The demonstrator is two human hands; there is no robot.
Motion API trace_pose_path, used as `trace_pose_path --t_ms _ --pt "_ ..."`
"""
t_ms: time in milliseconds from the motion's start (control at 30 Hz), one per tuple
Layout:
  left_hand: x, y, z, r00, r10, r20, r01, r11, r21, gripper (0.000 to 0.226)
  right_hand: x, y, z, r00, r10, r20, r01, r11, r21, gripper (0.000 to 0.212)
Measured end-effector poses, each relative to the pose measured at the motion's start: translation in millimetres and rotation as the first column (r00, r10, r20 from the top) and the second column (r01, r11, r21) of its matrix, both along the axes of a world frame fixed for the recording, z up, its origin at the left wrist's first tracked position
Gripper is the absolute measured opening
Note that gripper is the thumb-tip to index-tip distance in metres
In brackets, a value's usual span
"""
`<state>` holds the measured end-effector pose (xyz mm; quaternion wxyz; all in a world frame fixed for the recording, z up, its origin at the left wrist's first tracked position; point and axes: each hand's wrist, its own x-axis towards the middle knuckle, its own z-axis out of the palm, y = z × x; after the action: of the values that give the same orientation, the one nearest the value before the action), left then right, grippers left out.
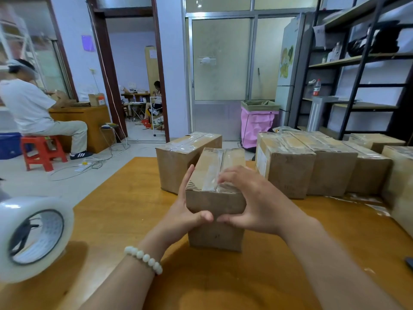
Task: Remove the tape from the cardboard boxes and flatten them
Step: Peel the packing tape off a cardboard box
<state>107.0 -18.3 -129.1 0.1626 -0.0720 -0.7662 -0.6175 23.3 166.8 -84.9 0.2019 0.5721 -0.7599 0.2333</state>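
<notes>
A taped cardboard box (215,233) stands upright on the wooden table (125,211), close in front of me. Clear tape (212,168) runs along its top seam. My left hand (190,206) clasps the box's left side, thumb pressed on the near face. My right hand (250,198) clasps the right side, its fingertips resting on the tape at the top's near edge and its thumb on the near face.
A second taped box (178,159) stands behind it, and several more taped boxes (312,166) line the table's right side. A large roll of clear tape (31,238) lies at the left edge. A person sits on a red stool (42,151) at far left.
</notes>
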Motion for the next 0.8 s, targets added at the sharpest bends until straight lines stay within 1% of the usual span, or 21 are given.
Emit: trace_pose_path --t_ms 67,100,200,267,367,433,533,567,667,733,800 --pt "-1 -3 1 0.999 -0.014 0.03 0.016 0.996 -0.085 0.146 1 -2 -1 0.999 -0.011 -0.038 0.008 0.998 -0.065 0.053" --pt "-2 -5 0 0.999 -0.004 0.04 0.008 0.995 -0.103 0.146 1 -3 -2 0.998 -0.013 -0.069 0.007 0.995 -0.097 0.05" --pt "-5 -7 -7 0.999 0.018 0.043 -0.014 0.996 -0.089 0.136 2 -5 -5 0.98 -0.03 -0.196 -0.002 0.987 -0.16 0.043" --pt "-6 -8 -9 0.998 0.026 0.052 -0.022 0.997 -0.074 0.141 1 -7 -7 0.961 -0.042 -0.274 -0.009 0.983 -0.184 0.043" --pt "-6 -8 -8 0.998 0.039 0.039 -0.036 0.998 -0.059 0.146 1 -9 -10 0.944 -0.049 -0.325 -0.03 0.972 -0.233 0.042" --pt "-6 -7 -7 0.999 0.04 0.029 -0.038 0.998 -0.05 0.143 1 -11 -10 0.939 -0.065 -0.339 -0.033 0.961 -0.274 0.038" --pt "-7 -6 -9 0.999 0.037 0.006 -0.036 0.997 -0.061 0.126 2 -12 -12 0.941 -0.088 -0.328 -0.018 0.951 -0.307 0.036" --pt "-7 -6 -9 0.999 0.04 0.007 -0.04 0.997 -0.064 0.125 3 -13 -13 0.945 -0.094 -0.313 -0.009 0.95 -0.312 0.036" --pt "-7 -6 -8 0.999 0.05 0.016 -0.049 0.996 -0.08 0.123 9 -13 -10 0.965 -0.101 -0.244 0.018 0.947 -0.322 0.044" --pt "-7 -6 -9 0.999 0.05 0.013 -0.048 0.996 -0.08 0.122 13 -11 -6 0.974 -0.103 -0.2 0.048 0.963 -0.265 0.056" --pt "-7 -4 -8 0.999 0.047 0.002 -0.046 0.995 -0.086 0.119 12 -11 -6 0.967 -0.118 -0.228 0.077 0.98 -0.181 0.061"
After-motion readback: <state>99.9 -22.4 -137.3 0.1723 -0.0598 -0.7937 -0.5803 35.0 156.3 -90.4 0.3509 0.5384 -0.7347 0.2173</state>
